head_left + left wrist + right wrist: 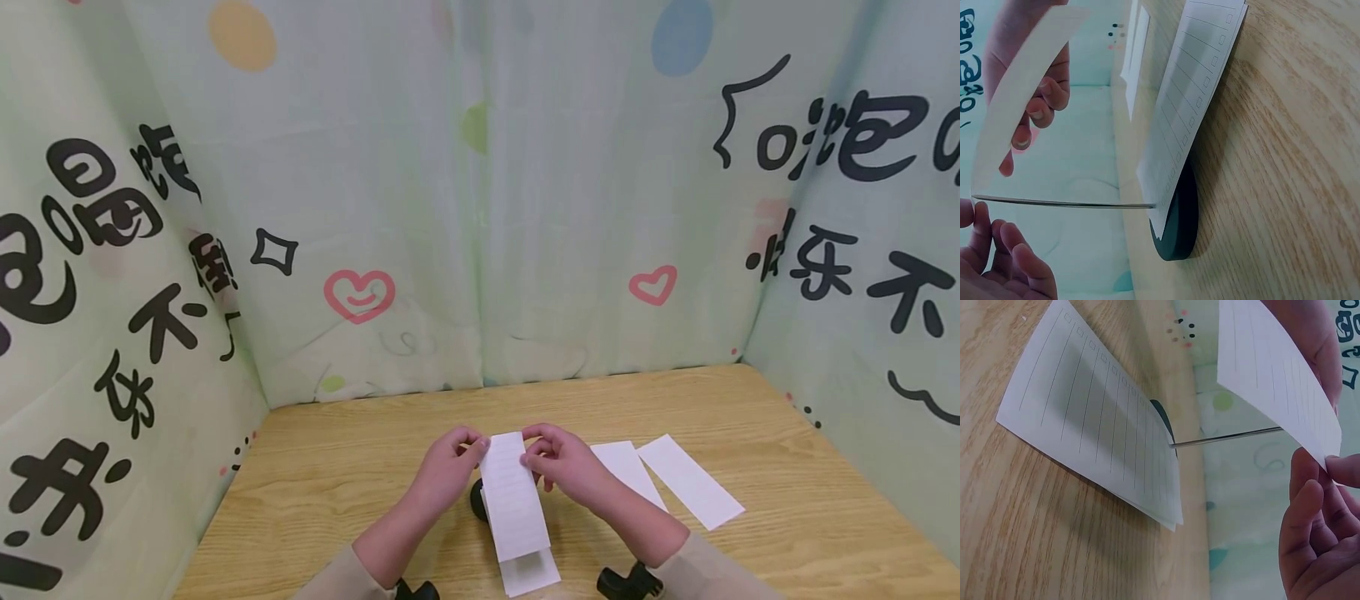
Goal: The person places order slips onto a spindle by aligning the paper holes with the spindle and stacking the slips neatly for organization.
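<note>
My left hand [450,467] and right hand [566,467] pinch the two sides of the far end of a white lined paper slip [513,500]. The slip bends down toward me above the table. Beneath it stands a paper spike with a round black base [1182,228] and a thin metal rod [1066,204]. Several checklist slips [1185,94] lie tilted on the base, pierced by the rod near one end. The rod's tip meets the held slip close to my fingers; whether it has gone through, I cannot tell. The right wrist view shows the rod [1229,436] reaching behind the held slip.
More white slips [622,467] lie on the wooden table [337,467] to the right, with another slip [692,482] angled beside them. Printed curtains [480,250] enclose the table at the back and sides. Black wrist devices [630,581] sit by my cuffs.
</note>
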`<action>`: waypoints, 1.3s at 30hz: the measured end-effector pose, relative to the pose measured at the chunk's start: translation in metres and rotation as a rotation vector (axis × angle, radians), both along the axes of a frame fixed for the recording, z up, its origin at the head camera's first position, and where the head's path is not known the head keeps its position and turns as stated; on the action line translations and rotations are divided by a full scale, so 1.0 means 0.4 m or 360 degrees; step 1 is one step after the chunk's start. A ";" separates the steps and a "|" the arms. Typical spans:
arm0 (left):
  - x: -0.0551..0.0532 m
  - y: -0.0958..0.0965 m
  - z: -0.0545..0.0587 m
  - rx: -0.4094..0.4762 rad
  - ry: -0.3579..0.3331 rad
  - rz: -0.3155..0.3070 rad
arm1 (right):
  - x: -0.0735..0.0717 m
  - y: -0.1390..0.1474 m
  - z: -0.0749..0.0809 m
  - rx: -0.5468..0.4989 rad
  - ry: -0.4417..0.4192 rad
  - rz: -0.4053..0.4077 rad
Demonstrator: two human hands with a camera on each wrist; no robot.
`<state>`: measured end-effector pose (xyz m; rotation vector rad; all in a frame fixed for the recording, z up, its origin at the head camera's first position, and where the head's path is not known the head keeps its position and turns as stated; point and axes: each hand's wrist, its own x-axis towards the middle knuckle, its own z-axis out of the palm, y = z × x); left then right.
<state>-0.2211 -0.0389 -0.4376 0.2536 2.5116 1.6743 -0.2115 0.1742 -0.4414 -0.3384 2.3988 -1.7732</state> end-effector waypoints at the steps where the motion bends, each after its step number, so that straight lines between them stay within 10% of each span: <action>1: 0.000 0.000 0.000 -0.0003 0.0004 -0.0001 | 0.000 -0.001 0.000 0.0004 0.0000 0.0002; 39: -0.001 0.011 0.016 -0.0070 0.0106 -0.0050 | -0.001 -0.009 -0.010 0.0035 -0.0042 -0.0030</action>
